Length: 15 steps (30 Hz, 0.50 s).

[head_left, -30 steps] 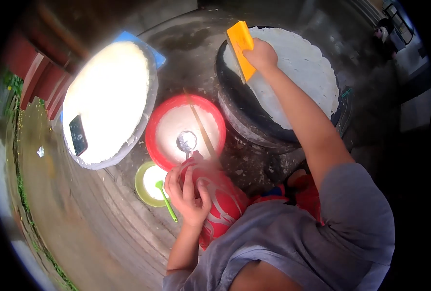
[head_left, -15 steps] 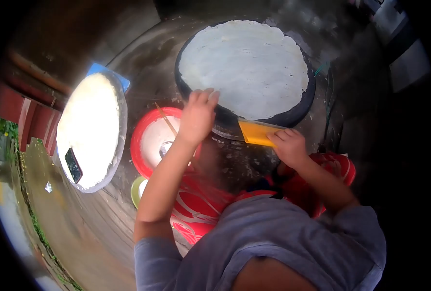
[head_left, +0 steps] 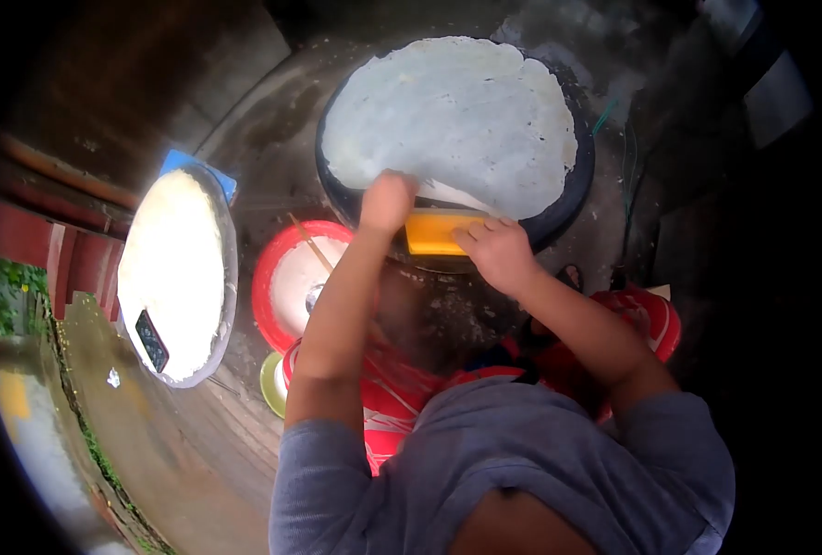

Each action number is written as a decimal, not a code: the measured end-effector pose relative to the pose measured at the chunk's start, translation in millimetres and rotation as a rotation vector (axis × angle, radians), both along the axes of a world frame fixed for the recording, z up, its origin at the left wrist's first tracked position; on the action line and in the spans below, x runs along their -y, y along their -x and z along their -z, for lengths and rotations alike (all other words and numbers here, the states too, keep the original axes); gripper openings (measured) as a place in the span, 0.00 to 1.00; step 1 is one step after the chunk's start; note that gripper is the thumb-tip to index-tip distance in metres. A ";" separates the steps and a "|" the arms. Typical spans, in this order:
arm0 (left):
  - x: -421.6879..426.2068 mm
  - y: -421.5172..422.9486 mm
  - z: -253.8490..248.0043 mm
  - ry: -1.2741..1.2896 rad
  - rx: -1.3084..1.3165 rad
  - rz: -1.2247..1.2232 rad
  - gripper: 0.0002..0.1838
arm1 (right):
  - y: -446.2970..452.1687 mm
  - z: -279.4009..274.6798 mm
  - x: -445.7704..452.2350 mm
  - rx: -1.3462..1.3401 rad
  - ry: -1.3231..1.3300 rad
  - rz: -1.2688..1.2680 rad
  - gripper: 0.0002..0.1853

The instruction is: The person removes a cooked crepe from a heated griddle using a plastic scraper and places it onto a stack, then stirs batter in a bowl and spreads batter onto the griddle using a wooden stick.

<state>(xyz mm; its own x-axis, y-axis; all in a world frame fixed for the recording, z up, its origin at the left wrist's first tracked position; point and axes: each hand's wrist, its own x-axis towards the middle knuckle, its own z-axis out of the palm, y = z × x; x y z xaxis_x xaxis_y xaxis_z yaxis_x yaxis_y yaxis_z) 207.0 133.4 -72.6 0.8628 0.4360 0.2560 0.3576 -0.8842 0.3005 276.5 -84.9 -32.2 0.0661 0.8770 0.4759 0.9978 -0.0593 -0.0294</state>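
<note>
A large thin pale crepe (head_left: 448,120) covers most of a round dark griddle (head_left: 573,199). At its near edge, my left hand (head_left: 390,200) is closed, with the crepe's rim pinched in the fingers. Between my hands that rim is raised and folded back a little, baring some dark griddle. My right hand (head_left: 502,252) grips a flat yellow scraper (head_left: 432,233) by its right end. The scraper lies along the griddle's near side, close to the lifted rim and just right of my left hand.
Left of my forearm, a red basin (head_left: 265,277) holds pale batter with a stick (head_left: 309,242) and a ladle's bowl partly visible. Farther left, a large round tray (head_left: 230,277) bears a stack of pale sheets, with a phone (head_left: 152,340) on top. A green bowl (head_left: 272,387) sits below the basin.
The near rim of the crepe, flat before, is now lifted in my left hand, which has closed on it. My right hand has moved the scraper leftward along the griddle's near edge.
</note>
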 end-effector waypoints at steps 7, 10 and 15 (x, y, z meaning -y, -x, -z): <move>-29.1 -12.6 -18.4 0.270 0.133 -0.076 0.09 | 23.4 -0.8 -44.3 -0.061 0.054 -0.099 0.05; -35.8 -21.4 -33.5 0.266 0.212 -0.084 0.09 | -1.0 7.7 -80.8 -0.017 -0.011 -0.027 0.04; -22.2 -36.5 -88.0 0.012 0.382 0.088 0.05 | -57.4 5.6 -92.5 0.055 0.064 0.235 0.04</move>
